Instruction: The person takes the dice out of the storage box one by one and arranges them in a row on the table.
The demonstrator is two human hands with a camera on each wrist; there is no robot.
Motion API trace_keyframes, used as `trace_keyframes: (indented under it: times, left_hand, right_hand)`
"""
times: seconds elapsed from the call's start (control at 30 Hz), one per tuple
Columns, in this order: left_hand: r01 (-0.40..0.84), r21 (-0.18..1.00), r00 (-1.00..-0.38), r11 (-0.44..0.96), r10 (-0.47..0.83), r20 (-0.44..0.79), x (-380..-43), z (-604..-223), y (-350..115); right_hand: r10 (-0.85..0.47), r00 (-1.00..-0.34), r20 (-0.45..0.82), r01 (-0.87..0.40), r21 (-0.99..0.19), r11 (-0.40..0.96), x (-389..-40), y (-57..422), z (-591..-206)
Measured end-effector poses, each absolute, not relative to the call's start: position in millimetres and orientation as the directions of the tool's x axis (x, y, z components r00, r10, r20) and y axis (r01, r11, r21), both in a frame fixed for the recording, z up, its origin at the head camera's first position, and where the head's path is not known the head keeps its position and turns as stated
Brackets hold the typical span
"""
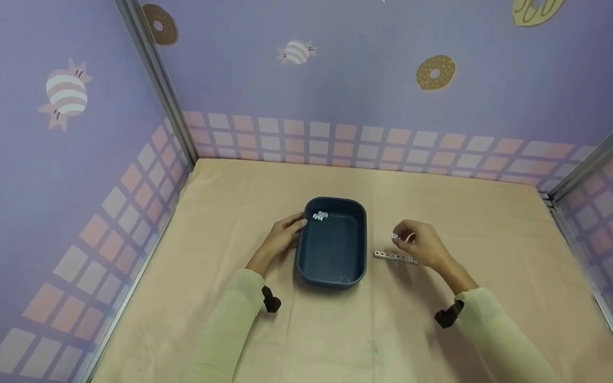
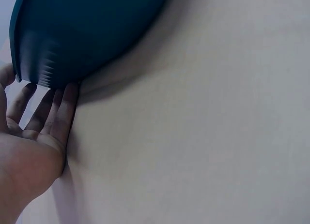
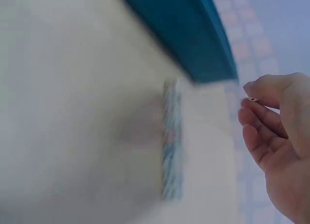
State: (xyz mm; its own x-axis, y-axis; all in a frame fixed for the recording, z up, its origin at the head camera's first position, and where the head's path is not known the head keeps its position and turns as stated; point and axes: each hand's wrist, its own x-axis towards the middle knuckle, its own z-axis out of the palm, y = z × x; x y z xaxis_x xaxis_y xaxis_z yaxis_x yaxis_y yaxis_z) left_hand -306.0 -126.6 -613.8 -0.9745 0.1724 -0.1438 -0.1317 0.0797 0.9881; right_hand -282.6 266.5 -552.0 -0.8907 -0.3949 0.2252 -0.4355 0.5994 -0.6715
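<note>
A deep blue rectangular tub with rounded corners stands on the cloth between the hands. My left hand grips its left side; in the left wrist view the thumb is at the rim and the fingers of the left hand touch the outer wall. Several small white dice lie in the tub's far left corner. Between thumb and fingertip, my right hand pinches one white die, raised above the table. Below that hand a straight row of dice lies right of the tub, its right end partly hidden.
A beige cloth covers the table. Purple patterned walls rise at the back and both sides, with metal posts at the corners. Dark wrist mounts sit at both sleeve cuffs.
</note>
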Motion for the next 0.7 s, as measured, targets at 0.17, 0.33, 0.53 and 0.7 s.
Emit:
trace_keyframes:
  times: [0.17,0.33,0.53,0.7]
  left_hand:
    - [-0.116,0.988,-0.977,0.098,0.166,-0.131,-308,-612,-126]
    - [-0.130,0.985,-0.976,0.113,0.162,-0.148,-308,-612,-127]
    - [-0.156,0.986,-0.971,0.059,0.172,-0.164,-306,-614,-128]
    - [-0.216,0.975,-0.957,-0.052,0.210,-0.201,-304,-614,-128]
  right_hand:
    - [-0.320,-0.935,0.153,-0.334,-0.686,0.647,-275,309,-566]
    - [-0.285,-0.954,0.097,-0.274,-0.671,0.689,-266,337,-585]
    - [-0.286,-0.954,0.084,-0.268,-0.661,0.701,-259,349,-599]
    - [-0.303,-0.952,0.036,-0.246,-0.675,0.695,-257,347,-606]
